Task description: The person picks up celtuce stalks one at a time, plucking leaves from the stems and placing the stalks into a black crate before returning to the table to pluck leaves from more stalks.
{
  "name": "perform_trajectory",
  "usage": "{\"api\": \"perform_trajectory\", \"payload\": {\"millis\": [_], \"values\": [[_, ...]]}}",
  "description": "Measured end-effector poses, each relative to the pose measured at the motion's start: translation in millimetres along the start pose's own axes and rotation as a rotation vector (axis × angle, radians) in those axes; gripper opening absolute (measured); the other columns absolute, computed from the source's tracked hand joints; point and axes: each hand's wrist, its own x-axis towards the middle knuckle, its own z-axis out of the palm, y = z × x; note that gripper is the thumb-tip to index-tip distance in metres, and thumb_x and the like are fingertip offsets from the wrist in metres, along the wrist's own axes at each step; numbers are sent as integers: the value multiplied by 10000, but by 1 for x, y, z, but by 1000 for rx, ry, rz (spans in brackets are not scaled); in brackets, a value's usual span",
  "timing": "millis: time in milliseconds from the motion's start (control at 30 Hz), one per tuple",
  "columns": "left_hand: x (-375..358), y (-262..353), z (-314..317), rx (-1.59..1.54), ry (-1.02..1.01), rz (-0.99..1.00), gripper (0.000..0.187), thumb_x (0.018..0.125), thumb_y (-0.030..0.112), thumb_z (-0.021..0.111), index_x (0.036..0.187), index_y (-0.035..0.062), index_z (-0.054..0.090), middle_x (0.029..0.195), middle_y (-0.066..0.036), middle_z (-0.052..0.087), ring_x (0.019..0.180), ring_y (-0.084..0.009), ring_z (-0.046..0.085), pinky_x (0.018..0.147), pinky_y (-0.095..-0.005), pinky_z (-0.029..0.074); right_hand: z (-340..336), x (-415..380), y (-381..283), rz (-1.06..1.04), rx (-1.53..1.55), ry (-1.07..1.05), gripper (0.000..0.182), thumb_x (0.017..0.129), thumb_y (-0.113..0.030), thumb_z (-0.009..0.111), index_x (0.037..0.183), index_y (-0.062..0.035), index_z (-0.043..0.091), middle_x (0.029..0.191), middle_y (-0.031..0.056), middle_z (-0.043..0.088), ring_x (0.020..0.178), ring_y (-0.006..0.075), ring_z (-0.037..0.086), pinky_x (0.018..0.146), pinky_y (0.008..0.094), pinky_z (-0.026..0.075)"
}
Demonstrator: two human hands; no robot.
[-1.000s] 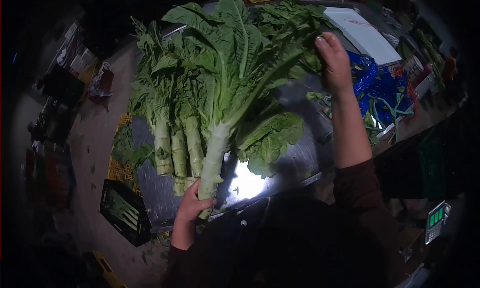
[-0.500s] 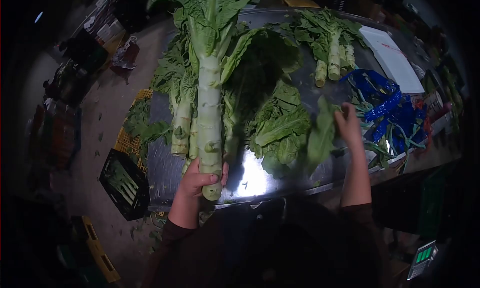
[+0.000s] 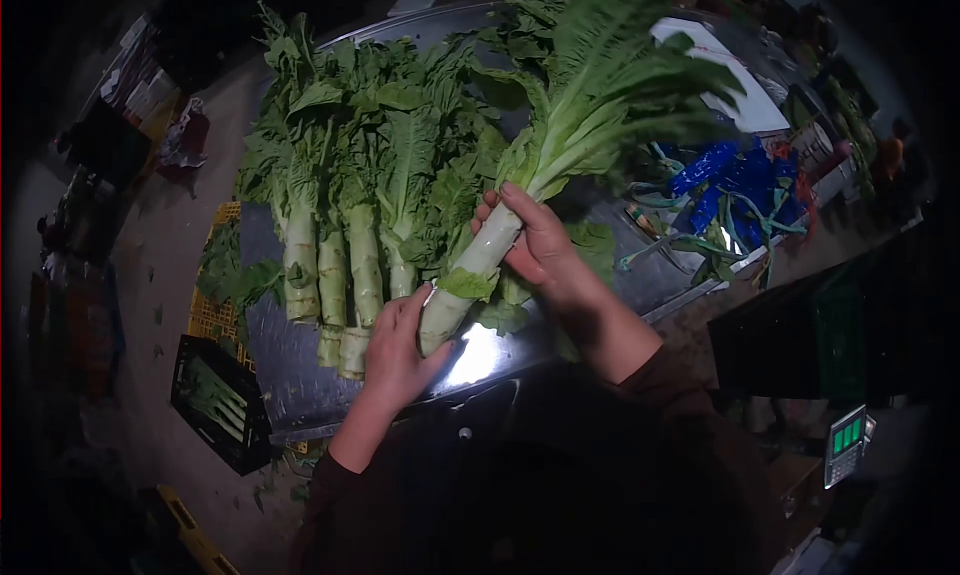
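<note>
A celtuce stalk [image 3: 487,245], pale and thick with leafy green tops, lies tilted across both hands, its leaves toward the upper right. My right hand [image 3: 545,240] is wrapped around the upper stem, just below the leaves. At the lower cut end, my left hand [image 3: 398,350] grips the stem with fingers and thumb on either side. A small leaf piece [image 3: 468,283] clings to the stem between the hands. To the left, several more celtuce stalks [image 3: 300,265] lie side by side on the metal table [image 3: 300,385]. Loose leaves [image 3: 592,247] are partly hidden behind my right hand.
Blue strapping [image 3: 745,190] and tangled ties lie at the table's right, with a white board [image 3: 720,65] behind. On the floor at left are a black crate [image 3: 215,400] and a yellow crate [image 3: 212,310]. A lit scale display [image 3: 847,445] is at lower right.
The celtuce has swung from upright to tilted right. My right hand has let go of a loose leaf and taken hold of the upper stem. The view has shifted.
</note>
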Motion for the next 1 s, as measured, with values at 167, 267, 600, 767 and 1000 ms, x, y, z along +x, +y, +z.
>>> {"api": "perform_trajectory", "payload": {"millis": [167,267,600,767,1000], "values": [[1,0,11,-266,-119,-120,692,707,262,760,1283,33,453,1101,-206,591,1000,-342,592,847,-384,479,-14,-10,0,31,68,-71,233,879,-230,611,1009,-44,559,899,89,618,897,240,590,879,389,474],[9,9,4,-436,-261,-252,707,689,280,777,1272,29,467,1089,-176,613,982,-279,613,838,-355,483,-22,-13,1,-20,94,-223,269,879,-231,607,1070,-55,536,953,90,605,907,239,582,878,392,470],[1,-6,20,-357,-91,-420,580,674,203,738,1202,61,545,1024,-146,644,936,-255,635,809,-344,489,-12,-12,-15,-37,-847,161,457,822,-442,671,959,-30,527,867,41,576,761,126,563,663,273,473],[-8,-17,31,-66,169,-364,558,653,141,700,1185,71,550,984,-163,629,907,-341,608,780,-395,490,-1,0,-24,-348,-1184,212,367,842,-361,671,891,-23,538,723,-4,551,641,56,485,571,212,418],[-13,-23,27,101,293,-340,588,630,109,707,1193,77,542,1005,-159,621,915,-360,595,787,-398,485,28,9,-10,-432,-813,89,248,896,-223,609,995,0,565,700,-14,548,609,37,464,558,211,409]]}}
